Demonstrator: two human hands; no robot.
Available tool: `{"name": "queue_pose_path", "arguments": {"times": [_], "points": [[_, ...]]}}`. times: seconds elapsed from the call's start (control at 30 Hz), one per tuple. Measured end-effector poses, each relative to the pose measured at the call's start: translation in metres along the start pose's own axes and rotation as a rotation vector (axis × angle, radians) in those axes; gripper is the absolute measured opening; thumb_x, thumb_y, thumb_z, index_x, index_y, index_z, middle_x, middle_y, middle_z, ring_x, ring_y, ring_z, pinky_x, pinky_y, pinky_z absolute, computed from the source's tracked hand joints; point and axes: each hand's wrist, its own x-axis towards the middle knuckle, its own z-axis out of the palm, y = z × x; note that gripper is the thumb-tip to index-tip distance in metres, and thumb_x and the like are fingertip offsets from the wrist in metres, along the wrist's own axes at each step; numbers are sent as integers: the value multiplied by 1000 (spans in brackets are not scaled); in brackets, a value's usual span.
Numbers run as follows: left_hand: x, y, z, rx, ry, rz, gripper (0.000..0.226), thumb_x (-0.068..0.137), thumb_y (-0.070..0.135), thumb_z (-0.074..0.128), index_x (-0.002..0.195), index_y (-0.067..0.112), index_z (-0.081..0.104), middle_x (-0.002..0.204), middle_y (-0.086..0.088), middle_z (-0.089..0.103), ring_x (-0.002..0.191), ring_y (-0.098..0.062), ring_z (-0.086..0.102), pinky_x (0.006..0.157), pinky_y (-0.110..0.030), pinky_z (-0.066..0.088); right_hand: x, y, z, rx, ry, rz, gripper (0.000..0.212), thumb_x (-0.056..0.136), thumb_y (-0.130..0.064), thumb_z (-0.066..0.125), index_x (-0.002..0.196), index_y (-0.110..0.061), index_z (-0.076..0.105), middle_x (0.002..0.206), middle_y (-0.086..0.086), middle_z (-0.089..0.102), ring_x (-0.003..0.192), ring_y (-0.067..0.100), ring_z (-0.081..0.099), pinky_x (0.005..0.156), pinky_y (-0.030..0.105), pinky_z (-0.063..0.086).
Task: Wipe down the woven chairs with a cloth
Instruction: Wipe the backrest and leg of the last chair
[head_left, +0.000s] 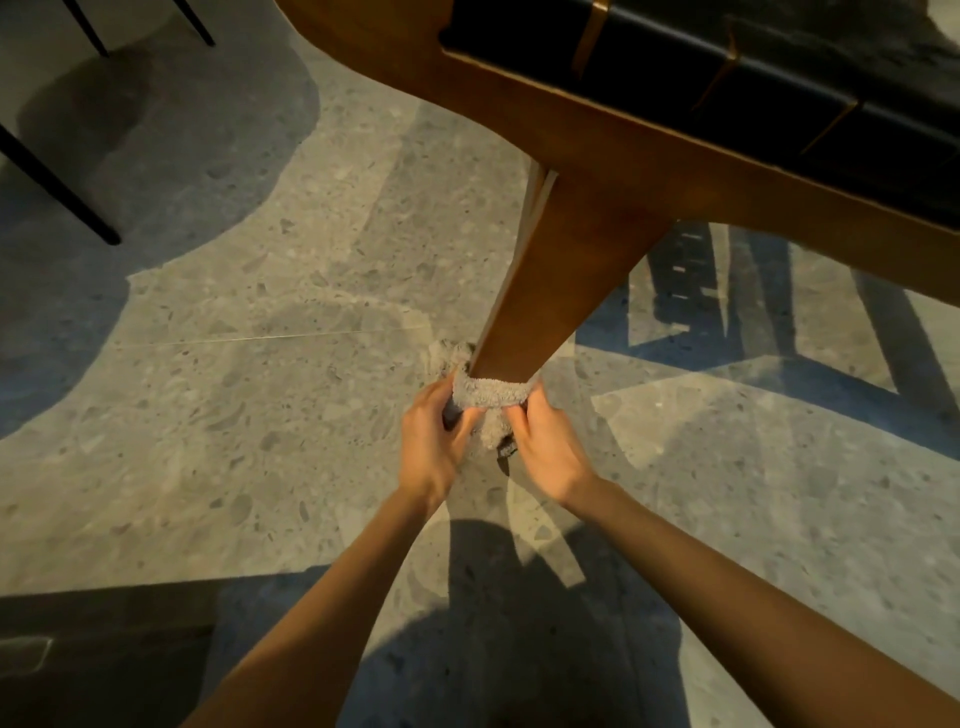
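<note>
The cloth (491, 391) is light grey. The chair leg (561, 291) is warm brown wood, the seat (727, 88) black with thin tan stripes. The floor (260, 364) is grey-beige, speckled with darker spots.

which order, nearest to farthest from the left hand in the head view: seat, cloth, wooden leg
1. cloth: gripped by the left hand, wrapped round the foot of the leg.
2. wooden leg: just above the hand, rising up and to the right.
3. seat: black, at the top right, farthest.
</note>
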Motion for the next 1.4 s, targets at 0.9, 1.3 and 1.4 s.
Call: {"name": "queue_pose_path", "arguments": {"times": [0.9, 1.3, 1.4], "points": [[-24, 172, -13, -125, 421, 452, 32, 72, 0, 72, 101, 13, 66, 98, -9, 58, 88, 5, 54, 66, -3, 44, -91, -55, -153, -131, 450, -507, 12, 91, -26, 59, 91, -35, 67, 85, -25, 62, 80, -2, 61, 67, 19, 52], [-30, 154, -11, -25, -107, -81, 26, 83, 27, 70, 105, 21, 58, 110, -2, 58, 95, -9, 55, 81, -10, 45, -81, -34, -164, -306, 49, -220, 18, 91, -28, 60, 81, -18, 71, 77, -5, 69, 69, 7, 61, 70, 34, 53], [-35, 179, -34, 28, -223, -132, 21, 84, 11, 69, 102, 17, 60, 99, 9, 59, 84, 1, 57, 80, -15, 49, -93, -61, -173, -357, -113, -114, 18, 91, -28, 60, 82, -18, 72, 79, 0, 71, 73, 14, 64, 75, 37, 52]]}}
